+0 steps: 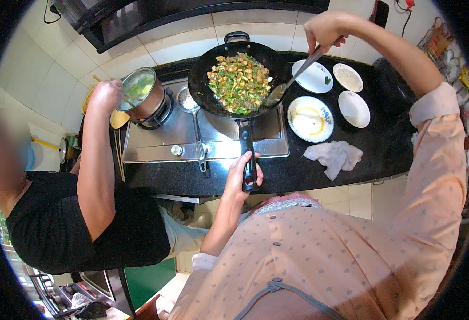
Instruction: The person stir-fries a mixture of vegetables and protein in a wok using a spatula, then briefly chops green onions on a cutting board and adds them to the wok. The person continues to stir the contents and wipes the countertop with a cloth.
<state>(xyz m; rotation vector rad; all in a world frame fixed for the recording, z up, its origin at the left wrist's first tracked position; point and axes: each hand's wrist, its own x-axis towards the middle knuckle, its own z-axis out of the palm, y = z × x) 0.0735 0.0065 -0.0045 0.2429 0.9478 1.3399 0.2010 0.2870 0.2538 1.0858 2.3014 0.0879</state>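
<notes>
My left hand (242,174) is closed around the black handle of a wok (202,90) over the right side of the stove. Inside lies chopped food (240,82), green pieces mixed with browned chunks. My right hand (325,34), raised beyond the wok's right side, grips the upper handle of a metal spatula (309,63). The spatula's blade rests inside the wok at its right edge, beside the food. A slotted metal ladle (196,128) lies on the stove (158,140) left of the wok handle.
At the left, a person in a black top (90,220) holds chopsticks in a steaming pot (146,98). Right of the wok are a plate with a green scrap (312,76), a stained bowl (310,119), a bowl of white contents (347,78), another white bowl (353,109) and a crumpled cloth (334,157).
</notes>
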